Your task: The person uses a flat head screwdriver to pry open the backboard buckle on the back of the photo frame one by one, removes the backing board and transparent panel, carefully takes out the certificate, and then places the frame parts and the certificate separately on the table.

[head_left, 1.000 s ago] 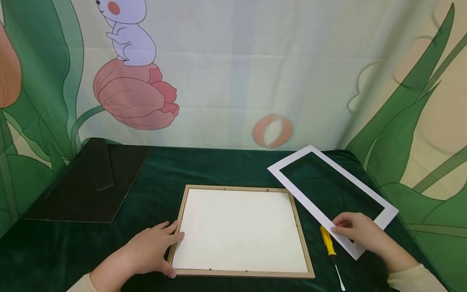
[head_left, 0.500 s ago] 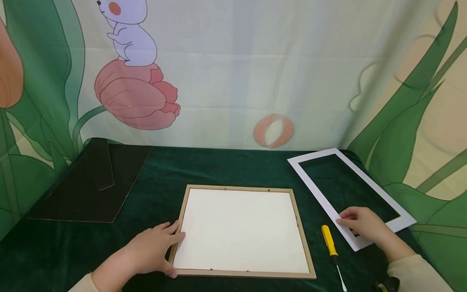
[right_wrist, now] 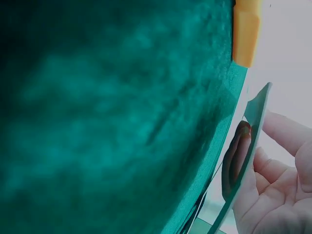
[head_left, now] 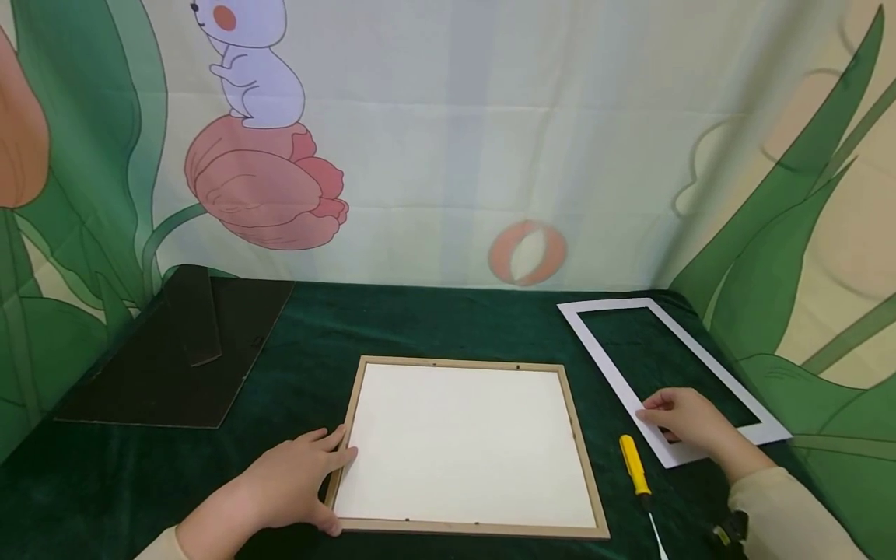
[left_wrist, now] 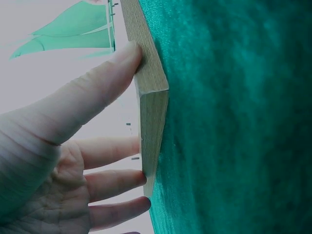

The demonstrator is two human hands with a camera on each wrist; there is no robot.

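While I am resting my left hand [head_left: 290, 478], fingers wide, on the left side of the wooden frame [head_left: 469, 528] mid-table [head_left: 448, 319], my right hand [head_left: 689, 420] is pinching the white border [head_left: 609, 370] near the table's right edge. A yellow screwdriver [head_left: 633, 467] is lying beside the frame.

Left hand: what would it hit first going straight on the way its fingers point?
The frame, whose left side the hand touches. Just past that side, the white panel would probably come next; depth there is hard to judge.
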